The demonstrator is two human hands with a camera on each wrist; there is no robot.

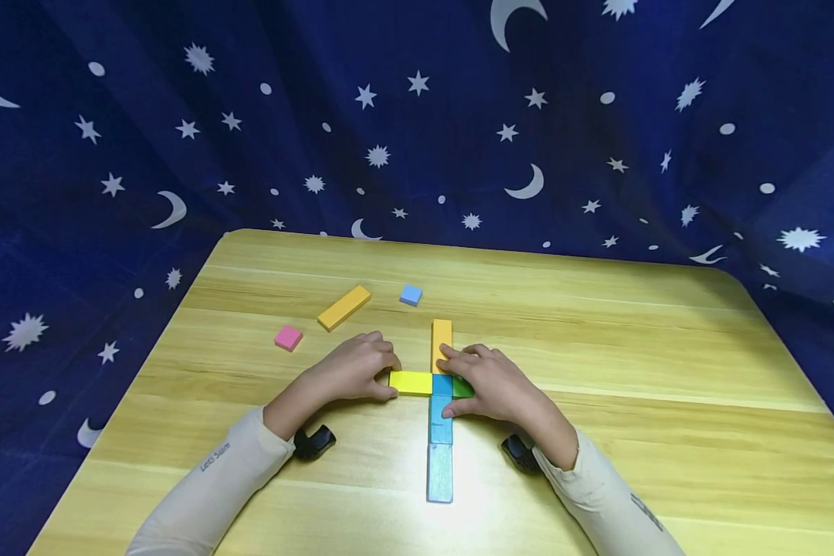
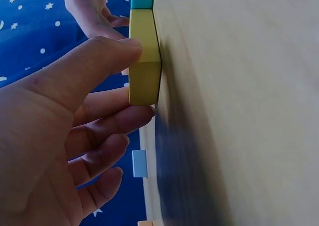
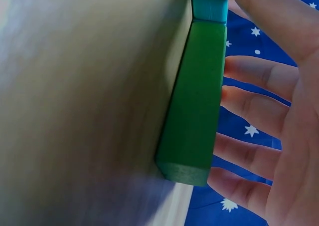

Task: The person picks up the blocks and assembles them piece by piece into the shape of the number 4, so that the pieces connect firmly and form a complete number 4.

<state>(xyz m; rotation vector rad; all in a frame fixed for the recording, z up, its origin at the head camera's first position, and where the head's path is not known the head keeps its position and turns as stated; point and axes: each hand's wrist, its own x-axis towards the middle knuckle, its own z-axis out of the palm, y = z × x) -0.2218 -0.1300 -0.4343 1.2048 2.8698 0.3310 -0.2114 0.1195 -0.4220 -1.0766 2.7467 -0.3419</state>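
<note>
Several flat wooden blocks form a cross on the table. My left hand [image 1: 357, 367] pinches the left end of the yellow block [image 1: 411, 383] between thumb and fingers; the left wrist view shows the thumb on its near side. Spread over the cross's right side is my right hand [image 1: 496, 386], its thumb at the upper blue block [image 1: 441, 425] and its fingertips at the orange block [image 1: 442, 333]. The green block [image 3: 197, 96] lies beneath this hand, partly hidden in the head view. A small blue square block [image 1: 442, 384] sits at the centre.
The lower blue block [image 1: 440, 475] continues the column toward me. Lying apart at the back left are a pink square block [image 1: 288, 338], a long orange block [image 1: 344, 307] and a light blue square block [image 1: 411, 294]. A star-patterned curtain [image 1: 452, 154] hangs behind the wooden table [image 1: 632, 332].
</note>
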